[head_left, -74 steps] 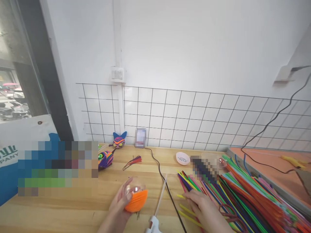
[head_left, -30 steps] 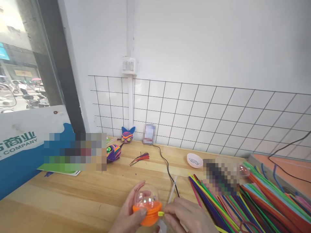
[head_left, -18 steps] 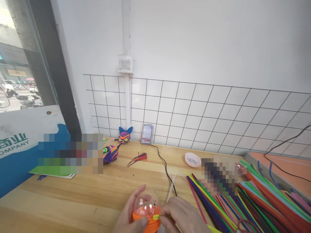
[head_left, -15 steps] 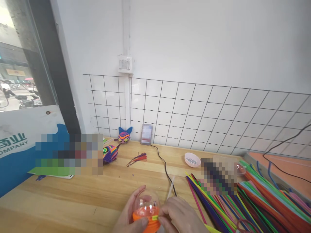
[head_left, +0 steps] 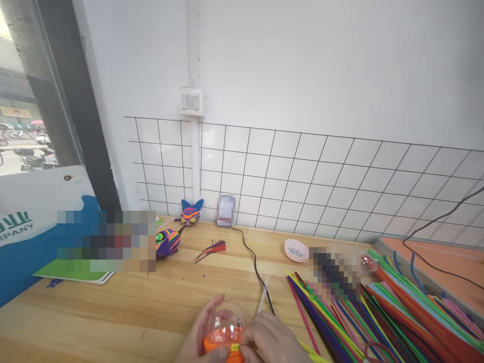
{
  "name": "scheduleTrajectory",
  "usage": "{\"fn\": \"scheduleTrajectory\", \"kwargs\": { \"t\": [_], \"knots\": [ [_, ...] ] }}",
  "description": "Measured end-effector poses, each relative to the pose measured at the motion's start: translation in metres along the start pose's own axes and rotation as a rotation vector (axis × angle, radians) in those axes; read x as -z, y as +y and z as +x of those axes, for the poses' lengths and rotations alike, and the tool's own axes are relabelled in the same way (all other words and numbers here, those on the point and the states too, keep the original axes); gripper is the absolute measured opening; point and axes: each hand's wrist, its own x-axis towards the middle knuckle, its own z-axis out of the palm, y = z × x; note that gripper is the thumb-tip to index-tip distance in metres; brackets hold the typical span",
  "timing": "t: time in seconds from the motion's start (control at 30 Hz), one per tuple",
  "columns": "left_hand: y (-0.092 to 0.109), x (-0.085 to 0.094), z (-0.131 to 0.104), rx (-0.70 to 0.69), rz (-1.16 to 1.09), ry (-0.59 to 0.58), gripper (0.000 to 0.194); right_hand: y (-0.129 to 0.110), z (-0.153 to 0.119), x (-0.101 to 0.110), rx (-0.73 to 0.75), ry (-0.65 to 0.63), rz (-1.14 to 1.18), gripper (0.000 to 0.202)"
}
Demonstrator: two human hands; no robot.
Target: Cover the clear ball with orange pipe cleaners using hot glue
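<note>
A clear plastic ball (head_left: 230,317), its lower part wrapped in orange pipe cleaner (head_left: 212,344), is held by my left hand (head_left: 197,337) at the bottom of the view. The fingers curl behind the ball and the thumb presses its front. My right hand (head_left: 270,335) is closed against the ball's right side, pinching a yellow pipe cleaner (head_left: 235,347). A short yellow piece lies across the orange windings. More yellow strip shows below the right hand, at the lower edge. The underside of the ball is cut off by the frame.
Bundles of coloured pipe cleaners (head_left: 408,312) and red-handled scissors (head_left: 374,350) lie to the right. Behind them stands a pink bowl (head_left: 296,251) of small pieces. A black cable (head_left: 251,257), a tassel (head_left: 214,249) and two striped wrapped figures (head_left: 190,214) are further back.
The view has shifted slightly, so the background sits a little further left. Both hands keep their hold on the ball and yellow pipe cleaner; the right fingers have moved slightly over the yellow piece.
</note>
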Motion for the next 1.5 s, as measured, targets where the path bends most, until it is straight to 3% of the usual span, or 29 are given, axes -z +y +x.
{"fn": "scheduleTrajectory", "kwargs": {
  "t": [0.33,0.57,0.87,1.27,1.5],
  "knots": [
    [0.0,-0.001,-0.002,0.016,0.001,-0.01,0.065,-0.006,0.003,0.005,0.015,0.066,0.048,0.032],
    [0.002,-0.001,0.0,0.043,-0.016,-0.059,0.067,-0.002,-0.001,0.001,-0.042,-0.031,0.047,0.019],
    [-0.002,-0.001,-0.003,0.059,0.058,-0.017,0.079,-0.009,0.001,0.008,-0.087,-0.106,0.116,0.008],
    [0.0,-0.004,-0.003,-0.01,0.214,-0.024,0.076,-0.01,0.0,0.005,-0.102,-0.155,0.094,0.014],
    [-0.001,0.0,-0.003,0.028,0.116,-0.047,0.075,-0.012,0.0,0.007,-0.112,-0.158,0.112,0.016]
  ]
}}
